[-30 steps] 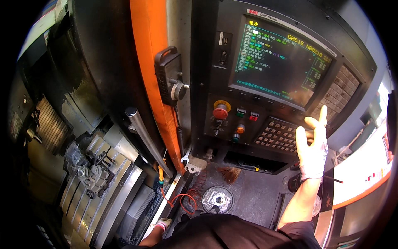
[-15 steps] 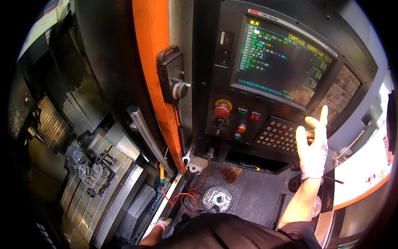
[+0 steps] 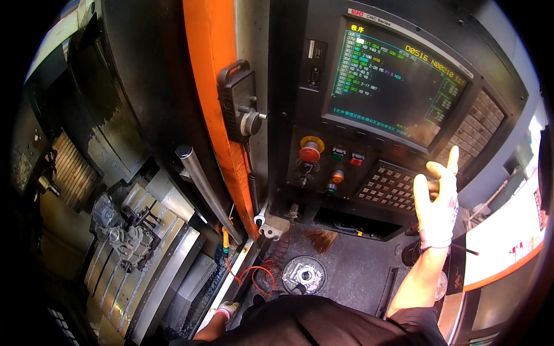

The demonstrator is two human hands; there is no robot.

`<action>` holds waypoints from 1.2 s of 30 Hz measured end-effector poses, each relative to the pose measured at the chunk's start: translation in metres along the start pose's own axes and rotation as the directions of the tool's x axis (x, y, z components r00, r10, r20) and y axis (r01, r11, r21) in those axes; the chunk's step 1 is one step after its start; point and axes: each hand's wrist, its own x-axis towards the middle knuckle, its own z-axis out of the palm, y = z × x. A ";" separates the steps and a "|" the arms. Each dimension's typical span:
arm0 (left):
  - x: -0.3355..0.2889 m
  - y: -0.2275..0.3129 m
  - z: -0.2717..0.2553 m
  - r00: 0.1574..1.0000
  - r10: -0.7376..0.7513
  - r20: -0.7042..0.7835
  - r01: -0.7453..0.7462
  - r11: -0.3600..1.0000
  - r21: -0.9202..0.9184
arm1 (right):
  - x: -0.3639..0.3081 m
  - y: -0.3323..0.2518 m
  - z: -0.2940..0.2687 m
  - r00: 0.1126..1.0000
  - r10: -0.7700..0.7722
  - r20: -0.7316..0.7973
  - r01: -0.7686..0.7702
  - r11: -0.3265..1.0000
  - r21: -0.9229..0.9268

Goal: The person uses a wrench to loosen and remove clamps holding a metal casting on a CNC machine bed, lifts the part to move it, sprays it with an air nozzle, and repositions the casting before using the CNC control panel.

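My right hand (image 3: 437, 210), in a white glove, is raised at the lower right of the CNC control panel. Its index finger points up toward the keypad (image 3: 476, 132) beside the screen (image 3: 395, 83); the thumb stands apart, other fingers bend a little, and it holds nothing. Whether the fingertip touches a key I cannot tell. Lines of program text glow on the screen. Low down, my left hand (image 3: 229, 309), also gloved, rests by the pale edge of the machine's doorway; its fingers are too small and partly hidden to read. A square-button panel (image 3: 388, 185) lies left of my right hand.
A red emergency stop button (image 3: 310, 151) and a hand-held pendant (image 3: 238, 104) on the orange post (image 3: 209, 69) are left of the screen. Inside the machine, a metal casting (image 3: 131, 245) sits on the slotted table. A round metal part (image 3: 304, 275) and a broom head (image 3: 321, 239) are below.
The view has shifted very slightly. Both hands keep their places and poses, and the screen looks the same.
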 end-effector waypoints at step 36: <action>0.002 0.003 0.007 0.998 -0.036 0.053 0.036 0.999 -0.016 | -0.001 -0.003 0.001 1.000 0.011 -0.008 -0.010 0.999 0.040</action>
